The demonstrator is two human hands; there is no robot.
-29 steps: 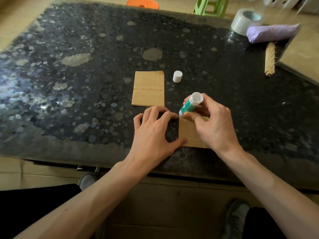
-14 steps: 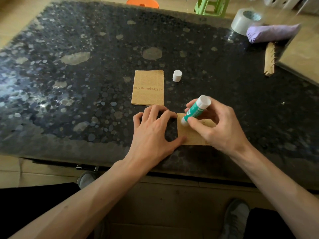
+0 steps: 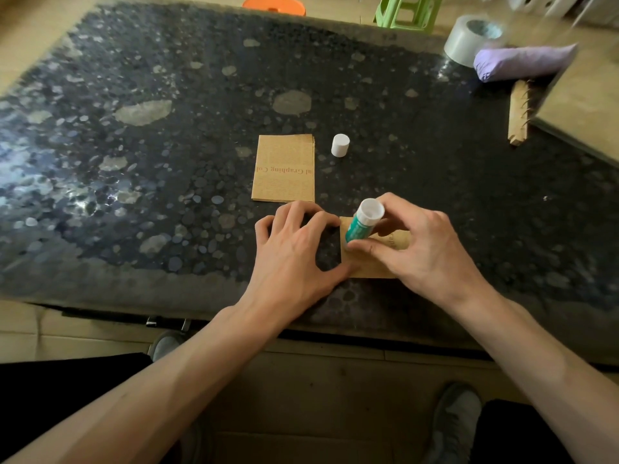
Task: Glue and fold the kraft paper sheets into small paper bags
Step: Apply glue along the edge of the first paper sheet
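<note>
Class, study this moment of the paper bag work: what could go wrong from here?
1. The glue stick in the right hand meets the small paper close to its left edge; glue may smear onto the table and stick the paper down.
2. The left hand touches only that paper's left side, so it might slide or crease.
3. The cap stands loose beside the stack of sheets; a hand could knock it away.

A home room: dark pebble-patterned table (image 3: 167, 162), green plastic stool (image 3: 407, 11), tiled floor (image 3: 20, 35).
</note>
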